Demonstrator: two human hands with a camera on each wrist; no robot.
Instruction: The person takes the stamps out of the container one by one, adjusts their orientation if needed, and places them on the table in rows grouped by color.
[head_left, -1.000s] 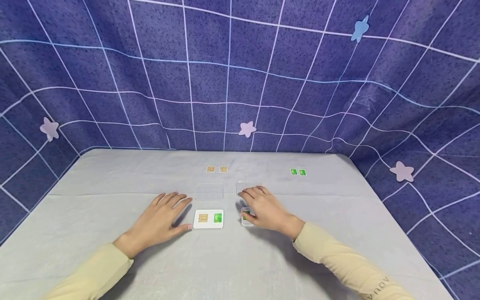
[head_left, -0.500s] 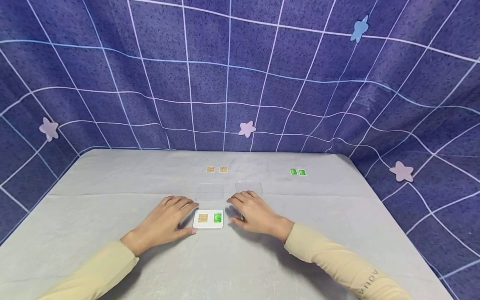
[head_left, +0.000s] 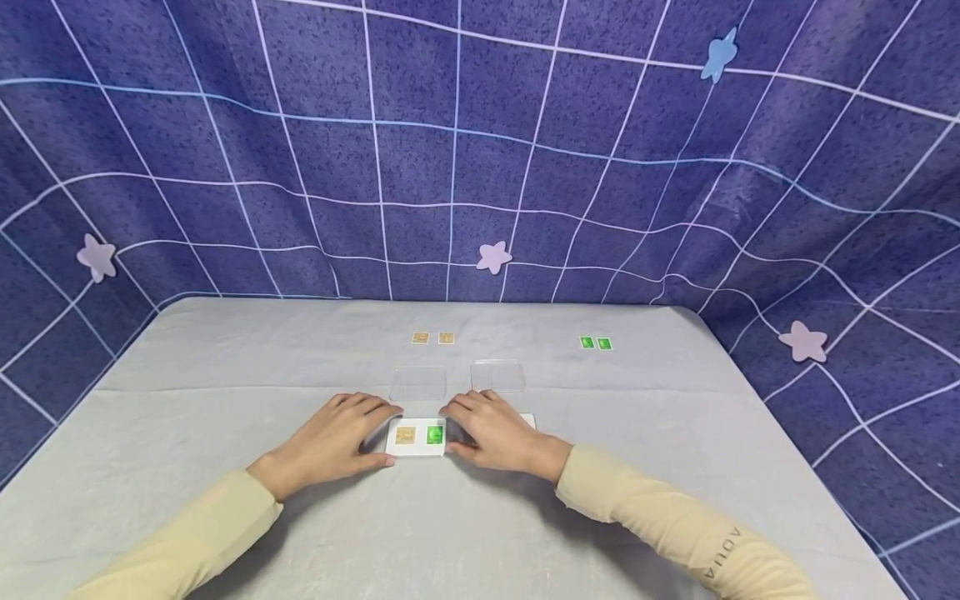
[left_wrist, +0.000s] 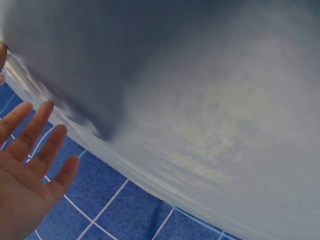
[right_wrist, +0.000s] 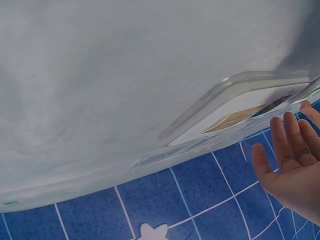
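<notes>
A shallow white box with clear edges [head_left: 418, 449] lies flat in the head view, showing a beige stamp-like square [head_left: 405, 435] and a green one [head_left: 435, 435]. My left hand [head_left: 330, 437] is at its left side, thumb and index finger by the corners. On the opposite side is my right hand [head_left: 495, 433], fingertips at the right edge. Its fingers look relaxed in the right wrist view. A second such box [right_wrist: 200, 122] lies mostly hidden under that hand in the head view. Whether either hand presses on the first box is hard to tell.
Behind the boxes lie two clear plastic covers, one left [head_left: 417, 383] and one right [head_left: 498, 375]. Farther back are two beige squares [head_left: 433, 338] and two green squares [head_left: 596, 342]. A blue gridded curtain [head_left: 337, 150] hangs beyond the grey tablecloth [head_left: 375, 525].
My right hand has moved left, off the second box's middle, to the first box's right edge. My left hand has shifted slightly right, up to the left edge. The boxes stay put.
</notes>
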